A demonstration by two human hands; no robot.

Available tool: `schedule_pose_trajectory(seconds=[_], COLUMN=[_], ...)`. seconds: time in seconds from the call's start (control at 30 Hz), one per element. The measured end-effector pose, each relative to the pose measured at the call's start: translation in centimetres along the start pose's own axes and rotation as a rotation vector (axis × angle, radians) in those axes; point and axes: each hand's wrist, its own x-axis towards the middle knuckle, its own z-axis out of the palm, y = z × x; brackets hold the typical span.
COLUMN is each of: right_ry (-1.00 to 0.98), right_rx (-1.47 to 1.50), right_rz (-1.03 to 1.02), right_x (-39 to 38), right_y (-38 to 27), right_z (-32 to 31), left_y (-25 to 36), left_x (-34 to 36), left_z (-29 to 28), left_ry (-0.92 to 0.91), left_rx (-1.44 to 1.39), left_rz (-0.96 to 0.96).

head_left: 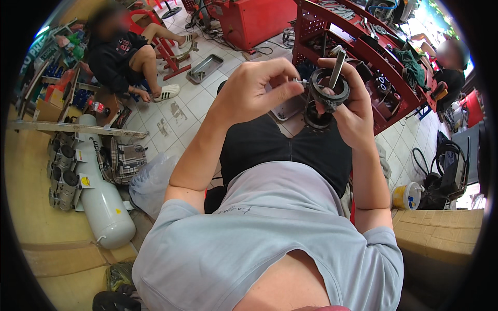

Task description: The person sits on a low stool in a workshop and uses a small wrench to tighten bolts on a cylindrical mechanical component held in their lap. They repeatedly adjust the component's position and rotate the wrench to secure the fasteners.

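Note:
My left hand (257, 90) is closed in a pinch, thumb and forefinger at a small silver bolt (300, 82) beside a dark metal ring (337, 97). The fingers of my right hand (355, 106) wrap round that ring from its right side and hold it up above my lap. A flat metal bar (337, 68) stands up from the ring, also within my right hand's grasp; its lower end is hidden. Just below the ring is another dark round part (316, 116), and I cannot tell what it rests on.
A red perforated tool cart (311, 39) with loose tools stands ahead right. A metal tray (206, 69) lies on the tiled floor (194, 106). One person (124, 57) sits ahead left, another (451, 67) far right. Left are a grey cylinder (98, 181) and a plastic bag (153, 181).

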Motion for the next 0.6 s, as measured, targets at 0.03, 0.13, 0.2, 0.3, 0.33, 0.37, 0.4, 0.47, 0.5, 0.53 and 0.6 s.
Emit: schedule_pose_trajectory(seconds=[0.03,0.13,0.2,0.3,0.33,0.37,0.4,0.47,0.5,0.53,0.6], right_ry=[0.000,0.001,-0.009,0.028,0.015,0.003,-0.008,0.024,0.038,0.038,0.034], right_rx=[-0.006,-0.001,0.048,0.035,0.054,0.072,0.082,0.088,0.089,0.085,0.081], right_rz=[-0.004,0.012,0.043,0.011,0.022,0.032,0.042,0.045,0.045,0.052,0.056], right_x=[0.0,-0.1,0.0,0.1,0.1,0.1,0.2,0.2,0.1,0.0,0.0], right_y=[0.0,0.1,-0.1,0.0,-0.1,-0.1,-0.1,-0.3,-0.4,-0.3,-0.1], right_z=[0.1,0.1,0.0,0.2,0.2,0.1,-0.2,0.1,0.2,0.1,0.0], left_y=[-0.4,-0.6,0.6,0.1,-0.7,-1.0,-1.0,0.1,1.4,1.2,0.4], left_x=[0.0,0.0,0.1,-0.1,-0.3,-0.3,0.0,0.0,0.0,0.0,-0.2], left_z=[-0.2,0.1,0.8,0.5,0.1,-0.2,-0.3,0.3,0.5,0.6,0.3], left_ry=[-0.028,0.026,0.106,0.068,0.028,0.024,0.019,0.119,0.112,0.098,0.074], left_rx=[-0.023,-0.040,0.011,0.005,-0.011,-0.034,-0.064,-0.087,-0.069,-0.046,0.012], left_rz=[-0.014,0.099,0.082,0.038,0.021,0.047,0.075,0.087,-0.008,-0.011,-0.014])
